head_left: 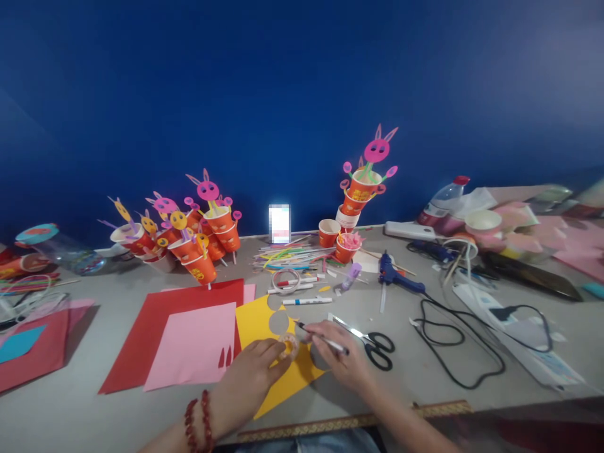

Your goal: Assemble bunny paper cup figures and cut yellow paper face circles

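Observation:
My left hand point(252, 374), a red bead bracelet point(206, 418) at its wrist, presses a small pale ring point(293, 340) against a yellow sheet point(278, 397). Its fingers close on the ring's near side. A slim pen with a dark tip point(336, 345) is pinched in my right hand point(346, 365), its point close to the ring's far edge. Round holes are cut along the sheet's far and right edges. Just right of that hand lie scissors with black handles point(380, 343). Pink paper point(189, 343) over red paper point(125, 358) lies left of the yellow sheet.
Several decorated red paper cups point(198, 267) stand at the back left, and a cup stack point(361, 189) rises at the back right. Pipe cleaners point(292, 255) and markers point(306, 302) lie mid-table. A blue glue gun point(396, 274) trails a black cord point(472, 384) on the right.

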`<state>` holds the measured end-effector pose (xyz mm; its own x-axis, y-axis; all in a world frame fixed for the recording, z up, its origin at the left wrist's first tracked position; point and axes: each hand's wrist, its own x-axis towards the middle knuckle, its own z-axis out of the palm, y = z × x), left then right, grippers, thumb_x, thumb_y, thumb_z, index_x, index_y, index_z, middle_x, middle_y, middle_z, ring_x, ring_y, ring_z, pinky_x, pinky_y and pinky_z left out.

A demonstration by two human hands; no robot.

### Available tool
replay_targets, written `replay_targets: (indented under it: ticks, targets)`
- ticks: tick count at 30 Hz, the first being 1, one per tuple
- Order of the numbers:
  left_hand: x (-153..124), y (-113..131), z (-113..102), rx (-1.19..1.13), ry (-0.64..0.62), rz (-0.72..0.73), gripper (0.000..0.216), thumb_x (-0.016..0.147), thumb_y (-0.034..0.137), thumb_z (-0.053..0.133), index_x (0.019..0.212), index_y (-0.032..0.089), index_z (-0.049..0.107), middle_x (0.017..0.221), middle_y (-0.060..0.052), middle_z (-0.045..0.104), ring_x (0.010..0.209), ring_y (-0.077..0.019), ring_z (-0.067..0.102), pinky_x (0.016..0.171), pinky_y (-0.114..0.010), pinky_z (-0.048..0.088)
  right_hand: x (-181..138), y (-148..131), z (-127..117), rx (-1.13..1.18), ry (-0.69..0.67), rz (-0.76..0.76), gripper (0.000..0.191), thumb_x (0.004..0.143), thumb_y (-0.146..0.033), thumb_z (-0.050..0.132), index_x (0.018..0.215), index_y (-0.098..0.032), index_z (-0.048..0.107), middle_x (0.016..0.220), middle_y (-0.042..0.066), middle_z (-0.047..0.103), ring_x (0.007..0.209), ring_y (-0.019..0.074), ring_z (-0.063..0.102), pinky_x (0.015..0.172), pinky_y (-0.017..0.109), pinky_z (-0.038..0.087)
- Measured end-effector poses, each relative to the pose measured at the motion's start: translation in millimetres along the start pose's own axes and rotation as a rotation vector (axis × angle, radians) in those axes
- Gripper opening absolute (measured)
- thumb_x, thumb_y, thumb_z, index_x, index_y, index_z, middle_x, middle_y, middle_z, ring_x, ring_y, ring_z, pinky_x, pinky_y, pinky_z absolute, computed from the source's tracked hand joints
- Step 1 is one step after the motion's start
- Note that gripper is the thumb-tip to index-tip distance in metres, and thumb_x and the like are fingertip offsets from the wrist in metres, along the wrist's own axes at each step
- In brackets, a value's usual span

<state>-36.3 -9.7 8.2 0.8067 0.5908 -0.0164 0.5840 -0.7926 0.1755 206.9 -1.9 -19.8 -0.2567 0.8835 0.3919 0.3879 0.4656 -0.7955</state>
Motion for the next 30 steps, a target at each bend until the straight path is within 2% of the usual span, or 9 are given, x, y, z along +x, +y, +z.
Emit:
replay_targets:
  ticks: [4, 6, 10, 13, 16, 20, 24, 30]
  targets:
    - [-3, -7, 2, 0.016, 0.055, 0.034, 0.061, 0.092, 0.006, 0.045, 0.148, 0.028, 0.035, 0.143, -0.012, 0.052, 0.124, -0.0273, 0.053, 0.1, -0.046, 0.049, -14, -9, 16, -0.113, -0.104, -0.1, 0.041, 0.094, -0.015, 0.043, 0.131, -0.027, 0.058, 0.11, 0.009, 0.072, 0.1, 0.0224, 0.067, 0.086, 0.034, 0.055]
    - [-2, -10, 2, 0.014, 0.078, 0.054, 0.056, 0.094, 0.009, 0.044, 0.146, 0.028, 0.038, 0.144, -0.013, 0.05, 0.125, -0.0268, 0.052, 0.101, -0.046, 0.048, -19, -5, 23, -0.196, -0.153, -0.128, 0.051, 0.089, -0.011, 0.043, 0.137, -0.026, 0.053, 0.113, 0.011, 0.072, 0.102, 0.0246, 0.066, 0.088, 0.038, 0.056]
    - [6, -15, -4, -0.023, 0.101, 0.109, 0.043, 0.099, 0.017, 0.043, 0.141, 0.027, 0.045, 0.135, -0.011, 0.057, 0.117, -0.0246, 0.056, 0.098, -0.042, 0.049, -26, 5, 31, -0.29, -0.141, -0.169, 0.063, 0.082, -0.005, 0.042, 0.143, -0.023, 0.048, 0.117, 0.012, 0.072, 0.109, 0.0261, 0.065, 0.095, 0.043, 0.054]
    - [16, -24, -6, -0.059, 0.088, 0.135, 0.034, 0.099, 0.02, 0.043, 0.132, 0.026, 0.054, 0.123, -0.008, 0.064, 0.104, -0.0224, 0.061, 0.091, -0.038, 0.051, -30, 4, 31, -0.316, -0.12, -0.149, 0.058, 0.087, -0.007, 0.042, 0.142, -0.024, 0.049, 0.117, 0.011, 0.073, 0.113, 0.0252, 0.065, 0.098, 0.041, 0.053]
    - [25, -38, 2, -0.184, 0.105, 0.134, 0.025, 0.1, 0.023, 0.044, 0.116, 0.021, 0.064, 0.109, -0.007, 0.068, 0.097, -0.0197, 0.063, 0.086, -0.032, 0.051, -32, 1, 31, -0.317, -0.093, -0.113, 0.05, 0.093, -0.012, 0.041, 0.14, -0.025, 0.05, 0.118, 0.01, 0.073, 0.113, 0.0247, 0.066, 0.098, 0.039, 0.054]
    - [33, -53, 18, -0.37, 0.182, 0.119, 0.029, 0.103, 0.027, 0.04, 0.106, 0.019, 0.068, 0.099, -0.006, 0.067, 0.091, -0.0149, 0.062, 0.08, -0.024, 0.049, -36, 1, 34, -0.305, -0.068, -0.1, 0.056, 0.092, -0.009, 0.039, 0.145, -0.027, 0.044, 0.127, 0.008, 0.069, 0.114, 0.024, 0.065, 0.099, 0.04, 0.054]
    - [35, -60, 23, -0.378, 0.184, 0.118, 0.032, 0.103, 0.032, 0.039, 0.101, 0.018, 0.068, 0.097, -0.006, 0.065, 0.092, -0.0161, 0.059, 0.084, -0.027, 0.047, -39, 4, 37, -0.33, -0.043, -0.098, 0.054, 0.091, -0.009, 0.042, 0.142, -0.026, 0.048, 0.126, 0.008, 0.069, 0.116, 0.0255, 0.064, 0.1, 0.042, 0.053]
    - [34, -64, 19, -0.368, 0.159, 0.135, 0.032, 0.102, 0.035, 0.04, 0.114, 0.022, 0.067, 0.109, -0.007, 0.064, 0.102, -0.0196, 0.053, 0.093, -0.035, 0.044, -34, 1, 36, -0.315, -0.017, -0.099, 0.052, 0.093, -0.01, 0.042, 0.14, -0.031, 0.05, 0.117, 0.006, 0.073, 0.112, 0.0246, 0.065, 0.106, 0.046, 0.047]
